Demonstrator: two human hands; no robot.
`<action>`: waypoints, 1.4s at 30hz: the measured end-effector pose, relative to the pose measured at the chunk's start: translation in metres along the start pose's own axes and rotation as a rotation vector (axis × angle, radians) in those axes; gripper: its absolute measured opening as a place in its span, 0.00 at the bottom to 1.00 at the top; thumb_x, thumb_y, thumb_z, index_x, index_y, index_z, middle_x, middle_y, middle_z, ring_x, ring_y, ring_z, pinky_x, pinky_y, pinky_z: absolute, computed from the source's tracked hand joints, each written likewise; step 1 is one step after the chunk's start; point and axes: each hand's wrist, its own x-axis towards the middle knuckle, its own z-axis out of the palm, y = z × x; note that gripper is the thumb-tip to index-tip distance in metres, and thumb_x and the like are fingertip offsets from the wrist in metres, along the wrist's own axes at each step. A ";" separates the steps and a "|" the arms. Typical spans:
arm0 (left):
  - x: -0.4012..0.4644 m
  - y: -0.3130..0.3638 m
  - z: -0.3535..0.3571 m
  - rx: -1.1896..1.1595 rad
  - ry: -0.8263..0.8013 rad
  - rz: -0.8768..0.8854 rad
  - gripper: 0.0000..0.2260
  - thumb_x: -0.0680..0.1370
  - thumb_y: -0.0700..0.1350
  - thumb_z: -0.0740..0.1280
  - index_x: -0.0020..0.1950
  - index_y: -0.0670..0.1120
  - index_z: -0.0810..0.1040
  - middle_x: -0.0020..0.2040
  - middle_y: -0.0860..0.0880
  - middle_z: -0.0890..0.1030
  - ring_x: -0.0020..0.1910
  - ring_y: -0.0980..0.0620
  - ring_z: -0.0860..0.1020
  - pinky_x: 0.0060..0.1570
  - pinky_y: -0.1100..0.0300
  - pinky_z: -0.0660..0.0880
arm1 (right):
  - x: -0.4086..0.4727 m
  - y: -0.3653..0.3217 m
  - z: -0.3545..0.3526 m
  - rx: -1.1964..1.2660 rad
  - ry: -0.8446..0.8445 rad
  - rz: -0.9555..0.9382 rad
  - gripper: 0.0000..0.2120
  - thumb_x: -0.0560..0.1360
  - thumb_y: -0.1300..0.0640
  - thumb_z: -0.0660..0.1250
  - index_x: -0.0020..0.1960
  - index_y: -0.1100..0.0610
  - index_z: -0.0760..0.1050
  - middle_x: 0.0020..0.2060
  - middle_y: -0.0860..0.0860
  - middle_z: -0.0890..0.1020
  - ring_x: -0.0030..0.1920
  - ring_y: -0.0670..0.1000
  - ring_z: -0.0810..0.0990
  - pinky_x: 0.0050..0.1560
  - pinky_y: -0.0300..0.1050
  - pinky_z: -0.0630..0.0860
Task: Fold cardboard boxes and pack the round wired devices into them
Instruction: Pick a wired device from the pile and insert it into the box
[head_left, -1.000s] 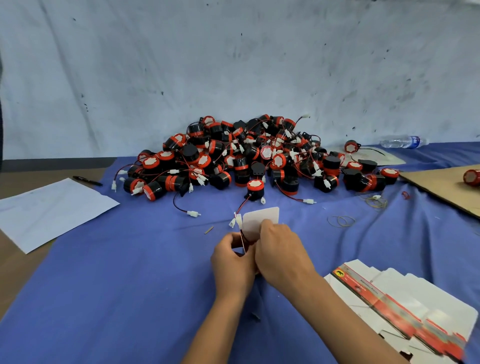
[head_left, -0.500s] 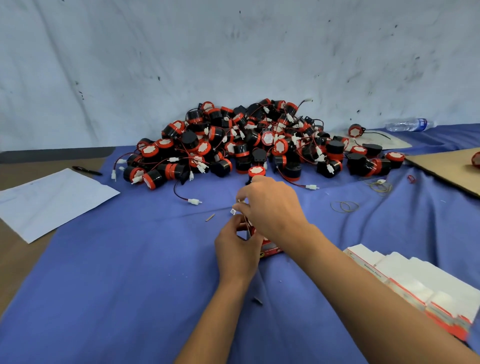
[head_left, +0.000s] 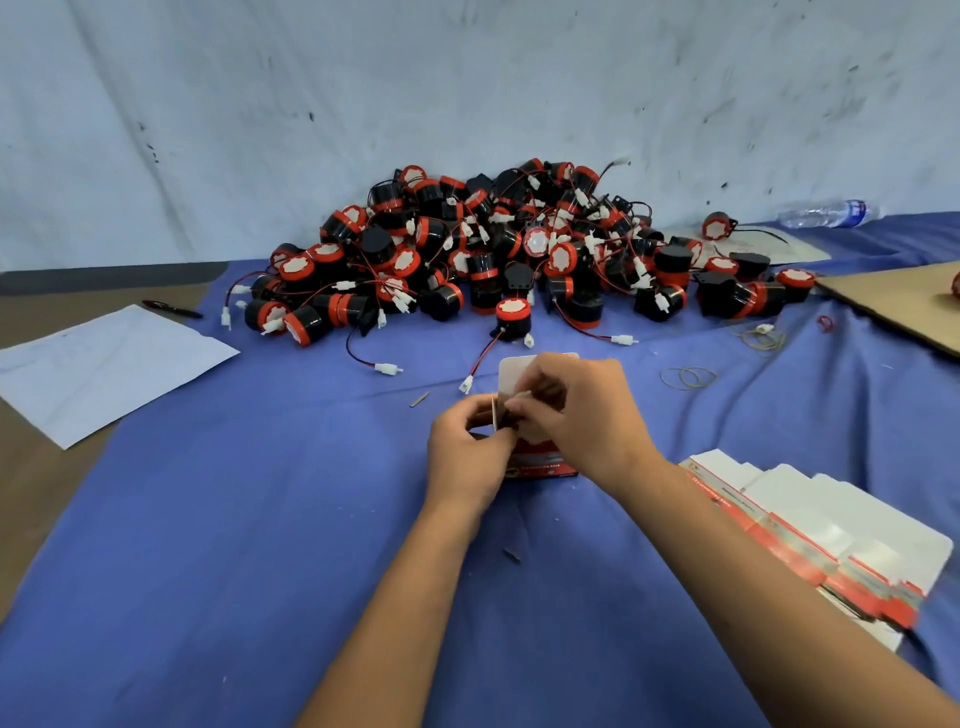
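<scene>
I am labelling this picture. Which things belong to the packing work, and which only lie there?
Job: box in both hands, left hand, right hand, device pile, flat boxes.
Lying about: paper sheet, pen, water bottle, rubber bands.

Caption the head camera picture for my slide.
Both hands fold a small red-and-white cardboard box before a pile of round red-and-black wired devices.

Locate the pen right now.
In the head view the pen lies far left on the brown table, just beyond the far corner of the white paper sheet and left of the pile of round devices.
</scene>
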 end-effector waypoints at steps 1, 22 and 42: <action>0.001 -0.001 0.000 0.007 0.001 0.006 0.10 0.74 0.38 0.72 0.50 0.50 0.86 0.46 0.51 0.87 0.38 0.52 0.81 0.44 0.51 0.82 | -0.001 0.001 -0.001 -0.046 -0.011 -0.027 0.06 0.71 0.60 0.78 0.41 0.56 0.81 0.35 0.48 0.82 0.39 0.49 0.80 0.41 0.49 0.78; 0.001 -0.005 -0.015 -0.071 -0.286 -0.031 0.25 0.70 0.26 0.76 0.61 0.49 0.81 0.57 0.53 0.84 0.40 0.53 0.80 0.46 0.59 0.83 | -0.018 -0.004 -0.014 -0.435 -0.452 -0.156 0.14 0.83 0.50 0.61 0.47 0.53 0.84 0.54 0.46 0.73 0.60 0.49 0.68 0.58 0.51 0.70; 0.009 -0.012 -0.038 -0.377 -0.393 -0.149 0.20 0.74 0.43 0.77 0.64 0.41 0.80 0.59 0.38 0.84 0.53 0.44 0.84 0.52 0.54 0.81 | -0.028 0.042 0.026 0.530 0.000 0.274 0.13 0.82 0.63 0.64 0.56 0.47 0.80 0.36 0.62 0.77 0.31 0.62 0.68 0.33 0.54 0.70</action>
